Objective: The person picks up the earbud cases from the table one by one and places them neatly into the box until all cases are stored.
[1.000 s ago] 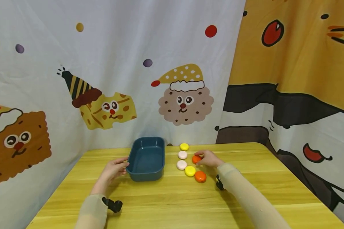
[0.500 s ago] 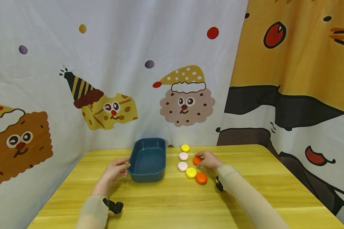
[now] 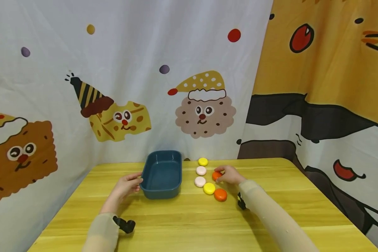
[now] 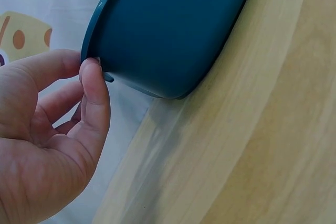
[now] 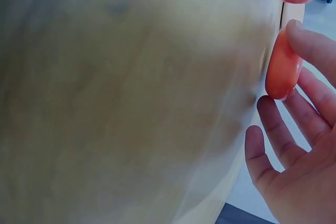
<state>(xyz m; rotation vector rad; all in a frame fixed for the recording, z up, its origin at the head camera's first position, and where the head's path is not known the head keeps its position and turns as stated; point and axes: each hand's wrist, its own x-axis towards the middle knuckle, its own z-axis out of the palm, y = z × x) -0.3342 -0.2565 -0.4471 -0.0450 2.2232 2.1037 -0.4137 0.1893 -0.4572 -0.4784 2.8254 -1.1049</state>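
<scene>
At the left end of a deep blue rectangular dish (image 3: pixel 160 194), my left hand (image 3: pixel 125 187) pinches its rim between thumb and fingers, as the left wrist view shows with the dish wall (image 4: pixel 163 30) close up. My right hand (image 3: pixel 230 175) holds a glossy orange disc (image 5: pixel 282 69) by its edges, thumb on one side and fingertips on the other. That disc is partly covered by the hand in the head view. A second orange disc (image 3: pixel 220 195) lies nearer to me, beside a yellow disc (image 3: pixel 209 188).
Two pale pink discs (image 3: pixel 200 181) and another yellow disc (image 3: pixel 203 161) lie in a line between the dish and my right hand. Everything stands on a wooden table (image 3: pixel 176 227). A cartoon-printed curtain (image 3: pixel 129 52) hangs right behind its far edge.
</scene>
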